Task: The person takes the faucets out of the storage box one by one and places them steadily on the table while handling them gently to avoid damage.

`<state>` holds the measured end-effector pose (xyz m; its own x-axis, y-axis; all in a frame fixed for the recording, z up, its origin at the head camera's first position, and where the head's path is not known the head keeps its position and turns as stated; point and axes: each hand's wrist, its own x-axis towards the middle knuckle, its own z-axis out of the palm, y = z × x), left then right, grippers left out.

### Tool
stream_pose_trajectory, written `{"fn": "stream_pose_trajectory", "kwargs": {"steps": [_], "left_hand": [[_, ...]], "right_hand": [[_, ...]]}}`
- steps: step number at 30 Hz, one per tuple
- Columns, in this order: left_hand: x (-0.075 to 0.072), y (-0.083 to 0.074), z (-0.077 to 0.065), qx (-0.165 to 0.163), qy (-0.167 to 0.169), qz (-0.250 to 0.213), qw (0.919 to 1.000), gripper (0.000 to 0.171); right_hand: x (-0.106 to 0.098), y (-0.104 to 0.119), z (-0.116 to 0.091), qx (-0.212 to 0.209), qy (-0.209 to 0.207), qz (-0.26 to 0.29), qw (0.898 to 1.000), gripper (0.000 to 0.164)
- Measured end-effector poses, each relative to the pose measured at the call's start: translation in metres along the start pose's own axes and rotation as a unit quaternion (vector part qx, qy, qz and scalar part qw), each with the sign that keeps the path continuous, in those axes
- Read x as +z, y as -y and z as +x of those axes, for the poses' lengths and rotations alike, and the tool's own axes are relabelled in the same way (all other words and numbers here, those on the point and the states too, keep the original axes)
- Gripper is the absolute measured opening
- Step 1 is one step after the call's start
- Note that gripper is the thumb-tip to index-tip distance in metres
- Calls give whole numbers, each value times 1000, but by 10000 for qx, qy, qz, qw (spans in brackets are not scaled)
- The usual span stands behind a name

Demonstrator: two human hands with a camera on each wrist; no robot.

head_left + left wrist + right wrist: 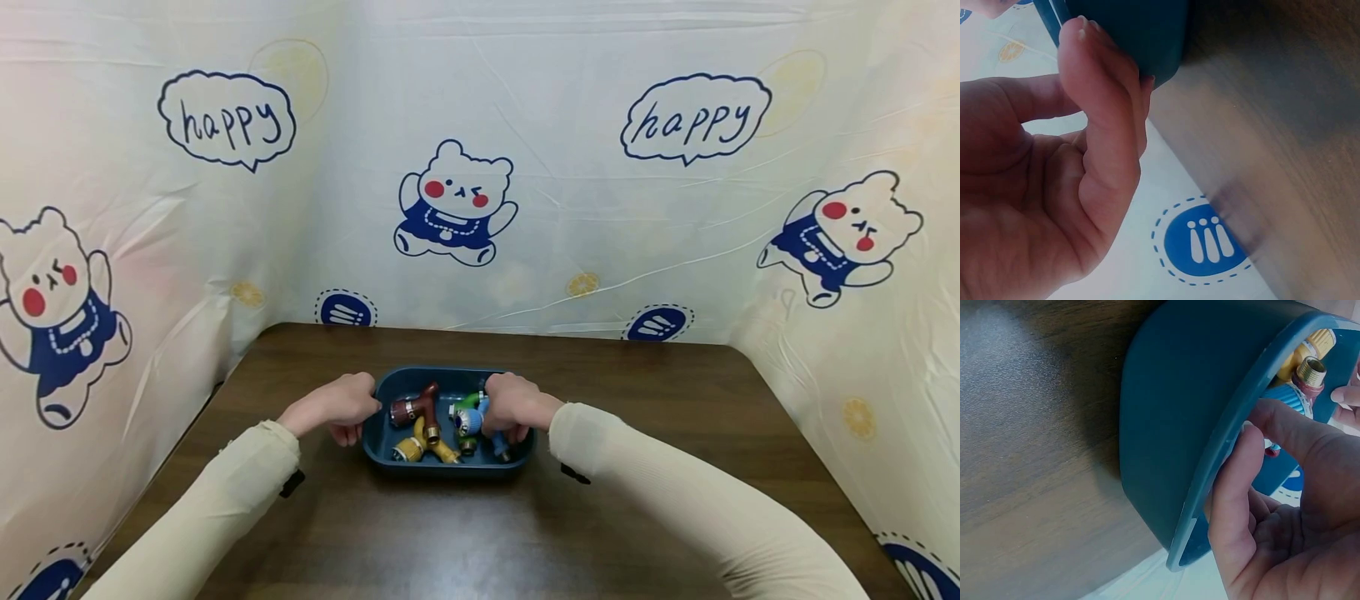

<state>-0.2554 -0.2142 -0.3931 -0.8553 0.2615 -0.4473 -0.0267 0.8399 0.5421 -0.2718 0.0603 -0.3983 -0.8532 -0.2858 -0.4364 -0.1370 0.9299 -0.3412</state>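
A dark blue-green plastic basin (450, 468) stands on the wooden table. My left hand (347, 407) pinches its left rim between thumb and curled fingers; the left wrist view shows the fingertips against the basin wall (1154, 37). My right hand (517, 407) reaches over the right side into the basin, its curled fingers around a blue tap (469, 422), partly hidden by the hand. In the right wrist view, thumb and forefinger meet just inside the rim. A brown tap (429, 408), a yellow tap (411, 450) and a green tap (468, 403) lie beside it.
The brown wooden table (420, 542) extends around the basin. A pale curtain (570, 225) printed with bears and "happy" bubbles encloses the back and both sides.
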Motion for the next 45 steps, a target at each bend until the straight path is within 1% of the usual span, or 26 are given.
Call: {"fn": "stream_pose_trajectory", "kwargs": {"steps": [9, 12, 16, 17, 20, 23, 24, 29, 33, 40, 45], "left_hand": [[1, 1, 1, -6, 21, 1, 10000, 17], [1, 2, 1, -60, 100, -59, 9999, 18], [1, 9, 5, -96, 312, -218, 9992, 21], [1, 16, 11, -2, 385, -256, 9989, 24], [2, 20, 14, 2, 498, -335, 9982, 29], [4, 19, 12, -75, 496, -460, 9977, 30], [4, 13, 6, -187, 464, -486, 9976, 28], [6, 9, 0, -222, 435, -524, 9974, 28], [6, 9, 0, -216, 435, -518, 9975, 25], [7, 9, 2, -208, 411, -569, 9973, 19], [9, 9, 3, -222, 400, -623, 9970, 22]], "right_hand": [[1, 0, -2, -34, -27, 42, 10000, 21], [1, 0, -2, -24, -33, 59, 10000, 20], [1, 0, -2, -3, -36, 97, 9999, 21], [1, 0, -2, -2, -38, 108, 9999, 22], [0, 0, -3, -30, -52, 141, 9999, 24], [-2, -1, -3, -51, -49, 141, 9999, 23], [-2, -1, -3, -59, -52, 134, 9999, 23], [-6, -2, -3, -97, -91, 100, 9999, 23], [-8, -1, -4, -132, -108, 94, 9998, 23], [-12, -1, -8, -237, -151, -81, 9996, 24], [-17, -2, -8, -267, -224, -38, 9994, 23]]}}
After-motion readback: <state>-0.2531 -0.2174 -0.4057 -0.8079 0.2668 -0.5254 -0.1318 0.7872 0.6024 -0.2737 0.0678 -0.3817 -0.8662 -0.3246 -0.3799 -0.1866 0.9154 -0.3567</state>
